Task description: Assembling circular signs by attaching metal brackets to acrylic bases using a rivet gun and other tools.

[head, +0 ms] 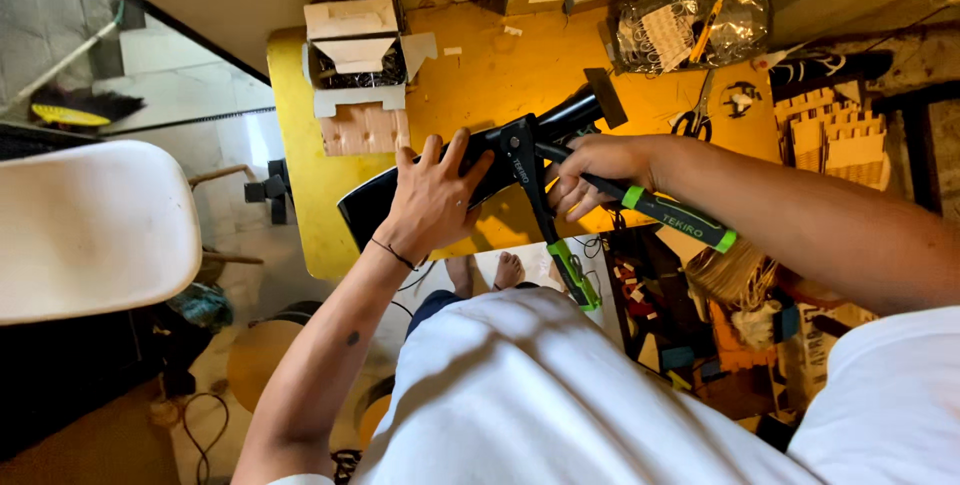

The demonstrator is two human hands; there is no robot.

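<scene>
The left hand (pixel 432 200) presses flat, fingers spread, on a glossy black sheet (pixel 375 207) at the near edge of the yellow surface (pixel 480 85). The right hand (pixel 590 173) holds its grip closed round one handle of a black-and-green long-handled riveter (pixel 540 195). Scissors (pixel 695 117) lie far right.

The left hand (pixel 432 200) hides part of the black piece (pixel 375 207).

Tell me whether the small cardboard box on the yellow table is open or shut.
Open: the small cardboard box has its flaps spread outward, showing dark contents inside.
</scene>
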